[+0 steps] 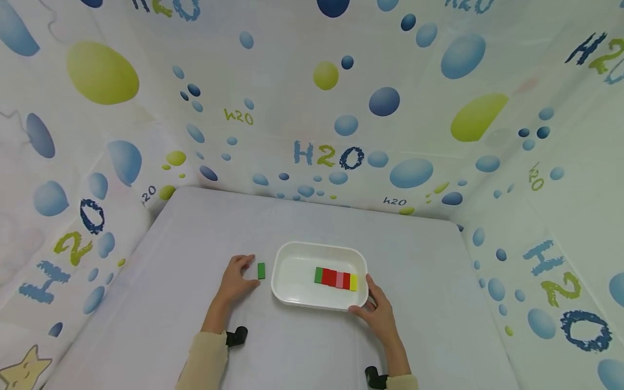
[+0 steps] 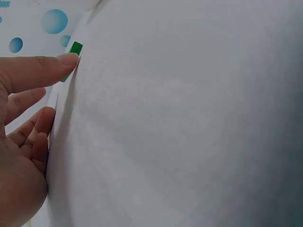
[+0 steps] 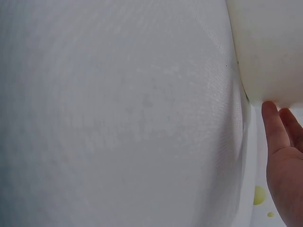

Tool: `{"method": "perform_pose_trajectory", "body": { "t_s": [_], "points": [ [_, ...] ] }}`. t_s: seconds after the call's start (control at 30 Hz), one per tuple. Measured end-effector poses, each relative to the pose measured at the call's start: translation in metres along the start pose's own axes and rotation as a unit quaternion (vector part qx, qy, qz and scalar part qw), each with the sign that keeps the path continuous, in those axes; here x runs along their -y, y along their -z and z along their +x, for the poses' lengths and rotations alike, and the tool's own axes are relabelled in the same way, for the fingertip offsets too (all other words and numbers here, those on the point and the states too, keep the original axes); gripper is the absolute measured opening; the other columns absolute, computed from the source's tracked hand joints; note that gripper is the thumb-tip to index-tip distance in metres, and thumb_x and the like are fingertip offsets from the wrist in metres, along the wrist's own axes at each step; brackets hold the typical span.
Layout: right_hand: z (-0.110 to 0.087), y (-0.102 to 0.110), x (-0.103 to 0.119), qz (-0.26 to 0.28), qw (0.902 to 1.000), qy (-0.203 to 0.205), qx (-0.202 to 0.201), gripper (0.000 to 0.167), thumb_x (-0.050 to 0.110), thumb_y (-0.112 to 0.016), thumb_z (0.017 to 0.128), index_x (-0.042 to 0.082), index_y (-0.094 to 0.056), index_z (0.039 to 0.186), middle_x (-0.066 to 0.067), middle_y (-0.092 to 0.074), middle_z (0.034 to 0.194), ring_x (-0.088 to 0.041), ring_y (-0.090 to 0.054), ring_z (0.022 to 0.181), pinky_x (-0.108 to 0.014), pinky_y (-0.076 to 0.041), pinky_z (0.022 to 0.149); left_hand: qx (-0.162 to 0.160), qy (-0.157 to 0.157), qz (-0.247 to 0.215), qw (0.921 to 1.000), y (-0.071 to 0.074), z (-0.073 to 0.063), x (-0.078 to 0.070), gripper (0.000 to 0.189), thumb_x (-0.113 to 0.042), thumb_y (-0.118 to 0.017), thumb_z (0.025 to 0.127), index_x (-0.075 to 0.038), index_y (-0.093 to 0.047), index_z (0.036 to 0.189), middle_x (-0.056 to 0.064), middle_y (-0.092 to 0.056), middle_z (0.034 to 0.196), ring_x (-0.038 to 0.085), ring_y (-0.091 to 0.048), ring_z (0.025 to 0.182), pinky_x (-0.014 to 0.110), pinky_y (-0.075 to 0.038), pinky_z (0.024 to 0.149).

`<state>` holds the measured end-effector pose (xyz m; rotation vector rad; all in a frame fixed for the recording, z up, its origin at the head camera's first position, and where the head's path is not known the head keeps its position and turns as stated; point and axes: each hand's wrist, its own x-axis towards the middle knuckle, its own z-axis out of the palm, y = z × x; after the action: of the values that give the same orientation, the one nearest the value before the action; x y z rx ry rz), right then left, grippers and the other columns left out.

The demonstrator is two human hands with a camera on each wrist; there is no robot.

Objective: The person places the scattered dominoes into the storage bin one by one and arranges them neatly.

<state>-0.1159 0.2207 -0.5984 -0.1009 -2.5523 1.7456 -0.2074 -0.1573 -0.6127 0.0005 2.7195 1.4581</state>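
A white tray [image 1: 297, 298] lies on the table, holding a row of small coloured blocks: green [image 1: 319, 275], red [image 1: 329, 277], pink [image 1: 339, 279], red and yellow [image 1: 353, 282]. My right hand [image 1: 381, 314] is at its near right corner, thumb at the front edge and fingers along the right side. In the right wrist view, fairly straight fingers [image 3: 273, 124] touch the tray wall [image 3: 270, 56]. Left of the tray lies a single green block [image 1: 261, 271]. My left hand [image 1: 235, 281] is beside it, thumb and fingers spread apart; the thumb partly covers the block [image 2: 76, 47] in the left wrist view.
A white cloth [image 1: 209, 233] covers the table. Behind it and at both sides hang white curtains [image 1: 273, 135] printed with blue and green dots and H2O lettering. Black wrist cameras [image 1: 237, 337] are worn on both wrists.
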Motion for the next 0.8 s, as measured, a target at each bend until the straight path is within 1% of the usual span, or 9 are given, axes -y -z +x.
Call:
{"method": "perform_pose_trajectory", "body": {
  "t_s": [0.13, 0.17, 0.23, 0.4, 0.5, 0.67, 0.8],
  "points": [
    [0.0005, 0.0001, -0.0002, -0.002, 1.0, -0.008, -0.002, 0.093, 0.013, -0.084, 0.075, 0.015, -0.033, 0.153, -0.015, -0.046, 0.147, -0.035, -0.047, 0.133, -0.036, -0.046, 0.098, 0.001, -0.009, 0.0, 1.0, -0.0016, 0.0017, -0.0026, 0.068, -0.001, -0.078, 0.072, 0.003, -0.053, 0.136, 0.021, -0.043, 0.135, 0.037, -0.048, 0.121, 0.053, -0.038, 0.108],
    [0.0008, 0.0005, -0.0006, -0.003, 1.0, -0.007, -0.001, 0.093, 0.015, -0.084, 0.075, 0.016, -0.033, 0.153, -0.014, -0.046, 0.146, -0.035, -0.048, 0.133, -0.035, -0.047, 0.098, 0.001, -0.011, 0.001, 0.9999, -0.0018, 0.0021, -0.0028, 0.068, -0.001, -0.079, 0.072, 0.003, -0.054, 0.135, 0.021, -0.044, 0.135, 0.037, -0.048, 0.121, 0.052, -0.038, 0.107],
    [0.0027, 0.0005, -0.0091, -0.001, 1.0, 0.003, -0.002, 0.093, 0.018, -0.085, 0.074, 0.019, -0.034, 0.153, -0.012, -0.047, 0.146, -0.033, -0.049, 0.132, -0.034, -0.047, 0.097, 0.002, -0.016, 0.004, 0.9999, -0.0023, 0.0031, -0.0028, 0.066, -0.001, -0.079, 0.071, 0.005, -0.055, 0.133, 0.022, -0.044, 0.134, 0.038, -0.049, 0.12, 0.053, -0.039, 0.107],
    [0.0029, 0.0008, -0.009, 0.001, 1.0, 0.008, -0.003, 0.093, 0.017, -0.084, 0.074, 0.018, -0.035, 0.153, -0.013, -0.047, 0.145, -0.035, -0.048, 0.132, -0.035, -0.047, 0.098, 0.007, -0.015, 0.015, 0.9997, -0.0033, 0.0057, -0.0016, 0.063, -0.002, -0.08, 0.072, 0.007, -0.056, 0.13, 0.023, -0.043, 0.134, 0.039, -0.049, 0.121, 0.053, -0.04, 0.105],
    [0.0025, 0.0003, -0.0085, -0.002, 1.0, 0.006, -0.006, 0.093, 0.017, -0.085, 0.074, 0.019, -0.035, 0.153, -0.012, -0.047, 0.145, -0.035, -0.048, 0.132, -0.033, -0.047, 0.097, 0.009, -0.014, 0.02, 0.9997, -0.0022, 0.0058, -0.0033, 0.06, -0.003, -0.08, 0.073, 0.007, -0.059, 0.128, 0.022, -0.044, 0.134, 0.04, -0.048, 0.122, 0.054, -0.039, 0.105],
    [0.0027, -0.0002, -0.0088, -0.002, 1.0, 0.002, -0.008, 0.094, 0.018, -0.086, 0.073, 0.022, -0.035, 0.152, -0.011, -0.048, 0.145, -0.033, -0.049, 0.132, -0.032, -0.047, 0.097, 0.009, -0.028, 0.021, 0.9993, -0.0004, 0.0053, -0.0059, 0.051, -0.002, -0.08, 0.074, 0.007, -0.063, 0.122, 0.023, -0.045, 0.132, 0.04, -0.049, 0.121, 0.055, -0.039, 0.105],
    [0.0028, -0.0002, -0.0099, 0.0, 1.0, 0.006, -0.005, 0.093, 0.017, -0.085, 0.074, 0.019, -0.034, 0.153, -0.013, -0.047, 0.145, -0.035, -0.048, 0.132, -0.032, -0.047, 0.096, 0.001, -0.029, 0.017, 0.9994, -0.001, 0.0051, -0.0055, 0.048, -0.002, -0.079, 0.075, 0.007, -0.064, 0.12, 0.023, -0.046, 0.131, 0.04, -0.049, 0.12, 0.055, -0.039, 0.105]
  ]
}}
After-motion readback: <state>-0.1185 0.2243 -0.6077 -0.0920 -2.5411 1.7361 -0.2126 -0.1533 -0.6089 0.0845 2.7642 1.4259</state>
